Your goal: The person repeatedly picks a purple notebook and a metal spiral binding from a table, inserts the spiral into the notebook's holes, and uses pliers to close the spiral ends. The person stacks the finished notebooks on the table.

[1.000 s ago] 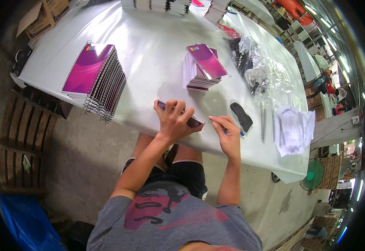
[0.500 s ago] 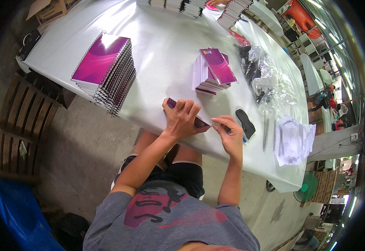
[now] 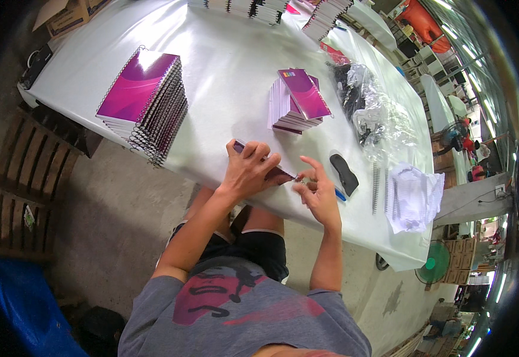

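Note:
At the table's near edge, my left hand [image 3: 249, 169] clasps a small notebook [image 3: 281, 175] with a purple cover, its fingers wrapped over the top and hiding most of it. A bit of wire coil [image 3: 297, 179] shows at the notebook's right end. Beside that end is my right hand [image 3: 317, 193], index finger raised and apart from the thumb, which is close to the coil. Whether the thumb touches the coil I cannot tell. Farther away lies a stack of purple-covered booklets [image 3: 303, 95] without visible coils. A tall pile of coil-bound purple notebooks [image 3: 134, 89] stands to the left.
Right of my hands lie a dark curved object [image 3: 344, 173], a blue pen [image 3: 340, 194], loose wire coils [image 3: 376, 187] and crumpled white paper [image 3: 415, 197]. Clear plastic with black contents [image 3: 360, 104] is behind them. More bound stacks [image 3: 325, 18] stand along the far side.
My right hand's fingers have come apart from their pinch on the coil, with the index finger lifting. My left hand still holds the notebook. The whole view has shifted slightly.

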### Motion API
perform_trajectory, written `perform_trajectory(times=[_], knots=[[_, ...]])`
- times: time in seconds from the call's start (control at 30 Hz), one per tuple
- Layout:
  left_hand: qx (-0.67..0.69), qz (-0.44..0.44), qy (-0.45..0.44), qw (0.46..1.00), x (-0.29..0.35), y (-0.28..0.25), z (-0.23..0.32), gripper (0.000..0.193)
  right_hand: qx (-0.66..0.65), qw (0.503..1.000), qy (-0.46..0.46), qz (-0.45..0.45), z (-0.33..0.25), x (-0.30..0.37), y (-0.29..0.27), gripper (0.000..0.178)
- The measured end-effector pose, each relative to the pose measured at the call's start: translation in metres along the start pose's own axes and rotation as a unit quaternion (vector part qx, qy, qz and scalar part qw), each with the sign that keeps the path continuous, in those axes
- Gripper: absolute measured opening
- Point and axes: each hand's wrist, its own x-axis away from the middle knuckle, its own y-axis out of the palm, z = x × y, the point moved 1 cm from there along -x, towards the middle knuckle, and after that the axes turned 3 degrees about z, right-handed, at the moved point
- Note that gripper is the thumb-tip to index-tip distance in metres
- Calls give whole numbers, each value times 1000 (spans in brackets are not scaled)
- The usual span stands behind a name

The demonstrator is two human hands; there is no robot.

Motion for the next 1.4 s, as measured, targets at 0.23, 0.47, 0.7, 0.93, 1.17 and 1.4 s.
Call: perform_trajectory(times=[0.23,0.47,0.7,0.93,1.17,1.4], knots=[[39,13,-16,999,-6,-5,6,39,37,991,-131,5,13,-1,-2,18],[90,23,-65,994,-5,-4,0,50,48,990,-86,-101,4,-6,-15,21],[109,56,-47,991,-5,-2,1,60,360,911,-66,190,85,-10,-89,34],[147,50,-32,987,-3,-2,2,58,120,976,29,180,93,-33,-106,27],[173,48,-37,983,-3,-4,0,55,-302,948,-68,-77,49,-17,-4,14],[173,50,-32,983,-5,-4,-1,56,-303,944,-109,-75,40,-20,-6,11]])
